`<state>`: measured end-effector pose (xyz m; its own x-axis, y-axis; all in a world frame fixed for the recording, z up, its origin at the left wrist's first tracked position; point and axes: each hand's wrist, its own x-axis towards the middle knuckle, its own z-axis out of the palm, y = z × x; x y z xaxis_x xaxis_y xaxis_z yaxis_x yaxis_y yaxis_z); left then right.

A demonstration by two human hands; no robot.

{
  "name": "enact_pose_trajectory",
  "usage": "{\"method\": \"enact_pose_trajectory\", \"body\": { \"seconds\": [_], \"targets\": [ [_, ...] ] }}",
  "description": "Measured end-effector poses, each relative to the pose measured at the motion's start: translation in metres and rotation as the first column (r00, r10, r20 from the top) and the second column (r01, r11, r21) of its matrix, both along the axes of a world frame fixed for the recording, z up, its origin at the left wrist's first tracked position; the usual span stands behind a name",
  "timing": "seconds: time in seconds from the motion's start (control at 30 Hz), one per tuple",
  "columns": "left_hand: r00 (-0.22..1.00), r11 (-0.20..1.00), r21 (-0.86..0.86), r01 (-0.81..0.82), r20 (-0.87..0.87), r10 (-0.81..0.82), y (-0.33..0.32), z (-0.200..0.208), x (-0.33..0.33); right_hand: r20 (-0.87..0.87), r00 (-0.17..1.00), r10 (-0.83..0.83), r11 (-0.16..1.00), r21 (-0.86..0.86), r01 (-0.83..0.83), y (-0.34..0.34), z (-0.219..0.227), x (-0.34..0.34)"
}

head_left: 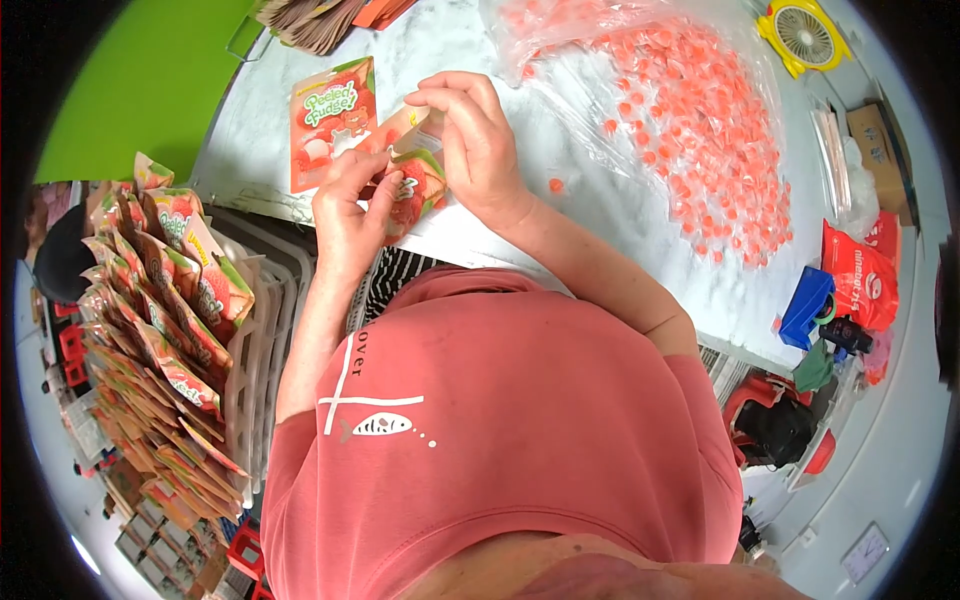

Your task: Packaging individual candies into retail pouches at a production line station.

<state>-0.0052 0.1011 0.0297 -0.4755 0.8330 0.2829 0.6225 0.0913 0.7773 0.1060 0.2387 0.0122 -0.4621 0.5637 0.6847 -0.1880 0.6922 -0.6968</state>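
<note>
A red and green printed pouch (413, 195), its mouth parted, is held over the table's near edge. My left hand (352, 208) pinches its left side between thumb and fingers. Beside the mouth, my right hand (478, 150) has its fingers loosely bent and apart, the fingertips close to the raised pouch edge; nothing shows in them, and its thumb is hidden. Just beyond my left hand, a similar pouch (333, 122) lies flat on the table.
Many small wrapped red candies (690, 130) spread from a clear plastic bag (560, 100) on the right; one loose candy (556, 185) lies nearer me. Pouches (170, 300) fill a white crate (265, 350) at left. A yellow fan (803, 38) and blue tape dispenser (805, 307) sit at right.
</note>
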Motion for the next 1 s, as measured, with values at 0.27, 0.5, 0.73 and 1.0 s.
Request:
{"method": "enact_pose_trajectory", "body": {
  "seconds": [0.27, 0.5, 0.73, 1.0],
  "targets": [
    [0.985, 0.986, 0.102, -0.128, 0.128, 0.115, -0.032, 0.026, -0.028, 0.348, 0.908, -0.234, 0.972, 0.078, 0.221, 0.032, -0.068, 0.096],
    [0.972, 0.958, 0.204, -0.203, 0.162, 0.171, -0.057, 0.029, -0.050, 0.531, 0.846, -0.054, 0.998, 0.062, 0.025, 0.001, -0.094, 0.074],
    [0.982, 0.979, 0.072, -0.191, 0.011, 0.190, -0.071, 0.018, -0.039, 0.645, 0.746, -0.167, 0.928, 0.358, -0.102, 0.013, -0.097, 0.020],
    [0.985, 0.982, 0.085, -0.169, 0.057, 0.165, -0.073, 0.008, -0.045, 0.590, 0.787, -0.183, 0.855, 0.490, -0.169, 0.026, -0.107, 0.011]
  ]
}}
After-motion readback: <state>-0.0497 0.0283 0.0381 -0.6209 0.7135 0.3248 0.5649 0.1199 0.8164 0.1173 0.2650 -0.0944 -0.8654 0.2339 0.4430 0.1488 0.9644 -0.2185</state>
